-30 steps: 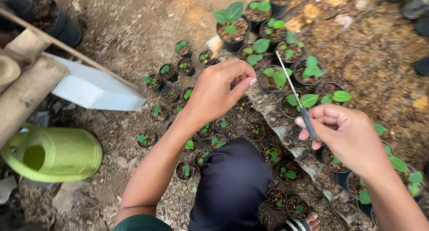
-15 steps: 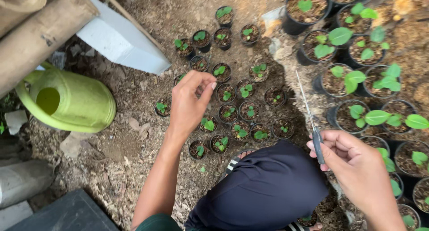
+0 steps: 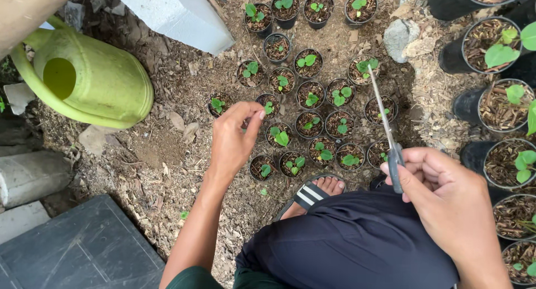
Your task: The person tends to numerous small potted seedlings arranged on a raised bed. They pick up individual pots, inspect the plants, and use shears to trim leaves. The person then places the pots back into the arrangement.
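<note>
Seedlings in small round black plastic pots (image 3: 309,123) stood packed together on the bare soil, spreading out beyond and to the right of the left hand's fingertips. In the head view, the left hand (image 3: 233,141) stretched forward from a bare forearm, palm down, wrist straight. Its thumb and forefinger were pinched almost closed at the rim of one small pot with a green sprout (image 3: 268,107); whether anything lay between the fingertips could not be told. Another potted seedling (image 3: 218,104) sat just left of those fingertips.

The right hand (image 3: 444,194) hovered above the dark-trousered knee (image 3: 357,241), fingers curled firmly around the grey handle of slim metal scissors (image 3: 385,127). Their blades, closed, pointed up and away from the fingers, over the pots' right edge. A sandalled foot (image 3: 312,193) showed just below the nearest pots, between the two hands.

Well left of the left hand lay a lime-green plastic watering can (image 3: 95,79). Larger black pots with broad-leaved plants (image 3: 491,49) stood beyond the right hand's fingers.
</note>
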